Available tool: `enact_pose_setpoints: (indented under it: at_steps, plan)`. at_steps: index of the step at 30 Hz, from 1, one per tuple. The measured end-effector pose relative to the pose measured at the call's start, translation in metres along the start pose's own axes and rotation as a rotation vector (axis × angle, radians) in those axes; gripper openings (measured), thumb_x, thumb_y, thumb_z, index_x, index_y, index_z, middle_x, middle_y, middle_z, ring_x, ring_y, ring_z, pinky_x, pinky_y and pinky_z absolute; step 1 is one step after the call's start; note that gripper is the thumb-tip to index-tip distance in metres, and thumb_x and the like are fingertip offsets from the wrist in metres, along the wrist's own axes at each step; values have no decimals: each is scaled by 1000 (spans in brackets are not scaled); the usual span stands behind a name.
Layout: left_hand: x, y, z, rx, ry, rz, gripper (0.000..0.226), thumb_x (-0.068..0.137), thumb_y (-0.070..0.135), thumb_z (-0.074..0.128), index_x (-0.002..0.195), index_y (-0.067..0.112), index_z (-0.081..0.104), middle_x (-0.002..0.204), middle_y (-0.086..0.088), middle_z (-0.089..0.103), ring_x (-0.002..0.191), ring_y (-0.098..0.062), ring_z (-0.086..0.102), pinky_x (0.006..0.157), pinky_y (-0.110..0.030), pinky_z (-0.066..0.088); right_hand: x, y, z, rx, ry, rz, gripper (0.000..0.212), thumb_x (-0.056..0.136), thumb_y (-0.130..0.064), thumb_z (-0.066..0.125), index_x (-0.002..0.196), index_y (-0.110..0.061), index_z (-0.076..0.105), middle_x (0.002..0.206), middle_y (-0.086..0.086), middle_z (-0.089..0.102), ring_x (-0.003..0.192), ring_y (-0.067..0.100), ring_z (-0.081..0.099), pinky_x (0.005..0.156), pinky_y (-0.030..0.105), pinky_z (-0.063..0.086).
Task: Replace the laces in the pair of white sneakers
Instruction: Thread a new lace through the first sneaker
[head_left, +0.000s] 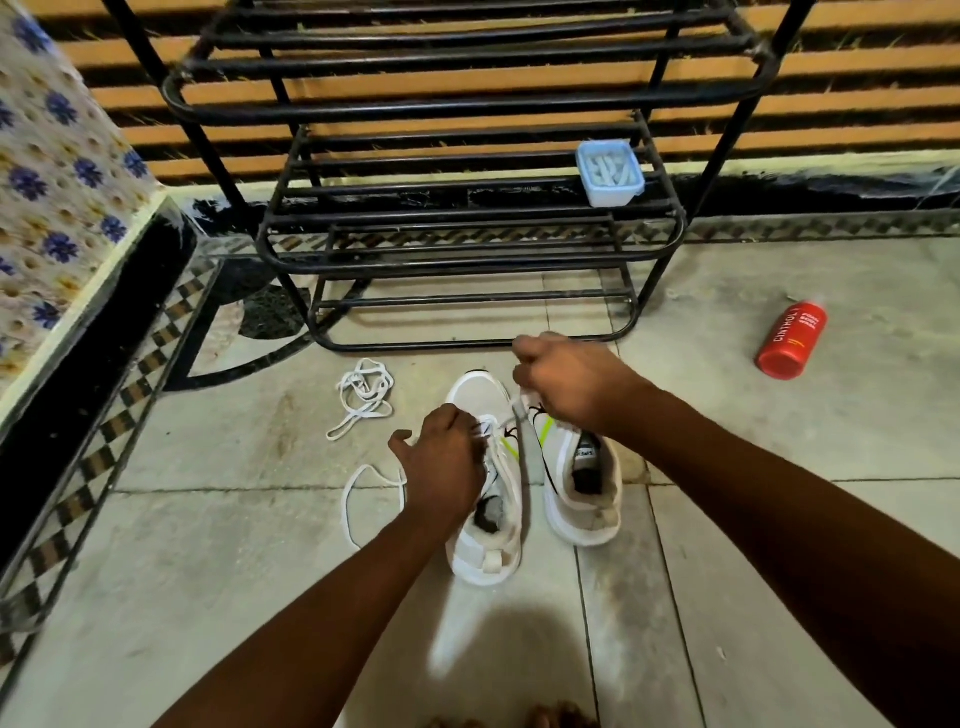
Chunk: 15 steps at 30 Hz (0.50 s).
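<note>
**lace_newbie:** So where's it at? Both white sneakers sit side by side on the floor, just in front of the black shoe rack (467, 218). The left hand (447, 462) rests on the left sneaker (491, 525) with fingers curled into the lace (491, 431) at the eyelets. The right hand (566, 384) is clenched, pinching a lace end pulled up over the right sneaker (584, 483).

**sole_man:** Biggest risk I'd guess: yanking that end too hard so it slips back out of an eyelet, or ends up lopsided. Also the shoe could skid on the tile, since only the left hand steadies it.

**lace_newbie:** What about the clutter?

**sole_man:** There's a loose lace (363, 397) bundled on the floor left of the shoes, and another strand (358, 493) looping beside the left wrist. Easy to grab the wrong one or tangle them. The red bottle (792, 340) lies well off to the right, and the small blue tub (610, 174) is up on the rack. Neither's in the way.
</note>
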<state>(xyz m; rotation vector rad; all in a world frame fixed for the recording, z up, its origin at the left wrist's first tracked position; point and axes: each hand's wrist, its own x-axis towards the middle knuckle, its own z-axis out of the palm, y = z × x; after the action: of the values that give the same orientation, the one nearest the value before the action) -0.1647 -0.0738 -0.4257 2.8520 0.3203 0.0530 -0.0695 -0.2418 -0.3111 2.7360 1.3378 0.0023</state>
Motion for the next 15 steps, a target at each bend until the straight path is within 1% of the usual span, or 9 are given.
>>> enact_pose_setpoints:
  at_steps: [2,4,6,7,9,10,11,13,15]
  plan:
    - [0,3,1,5,-14,3,34,82,15,59,112,29,65,119,11,53,121,-10,51,99,-48,26,-1,3,-3,197,368,59,14,89,-6,51,93,-10,64,100,6,53,92,30,53,59,35,38]
    - [0,2,0,-6,-13,-7,33,83,16,58,113,29,65,120,11,53,120,-10,52,100,-48,27,-2,-1,-9,467,688,178,12,92,-1,56,85,-5,65,89,9,54,83,29,52,65,38,42]
    - [0,1,1,-13,-2,-7,32,84,16,57,113,29,65,120,11,53,120,-11,53,100,-48,27,-4,-10,-14,753,892,384,16,95,0,59,80,-3,65,85,11,54,81,27,54,71,38,45]
    - [0,0,2,-15,-3,-6,32,85,16,57,113,29,65,120,11,53,120,-11,53,99,-48,27,-4,-15,-15,938,944,466,18,96,-1,58,79,-2,63,85,13,56,81,27,59,72,39,48]
    - [-1,0,3,-19,-7,0,32,86,17,58,115,30,64,121,11,52,120,-11,53,98,-47,28,-4,-23,-17,1412,931,571,21,103,-4,49,83,0,56,88,16,62,75,29,69,66,40,56]
    - [0,0,2,-23,-6,0,32,87,17,58,116,30,63,122,11,52,120,-11,53,97,-47,28,-4,-24,-16,1582,887,607,23,106,-7,44,85,-2,52,90,17,66,64,28,68,57,36,53]
    - [0,0,2,-31,-6,-3,31,88,18,58,116,30,63,122,11,51,119,-12,53,97,-46,28,-6,-23,-14,1652,833,623,26,108,-11,40,85,-6,49,91,17,70,52,24,61,50,30,47]
    - [0,-1,2,-36,0,0,29,88,18,59,115,29,63,121,11,51,118,-13,54,95,-45,29,-15,-13,-3,1380,684,574,29,109,-17,40,82,-16,48,84,5,73,45,15,46,49,26,37]
    - [1,-1,1,-19,-1,17,26,89,20,59,114,28,63,118,10,52,117,-14,54,89,-43,30,-25,4,6,935,469,443,25,104,-14,44,81,-22,49,71,-8,69,53,14,51,59,32,44]
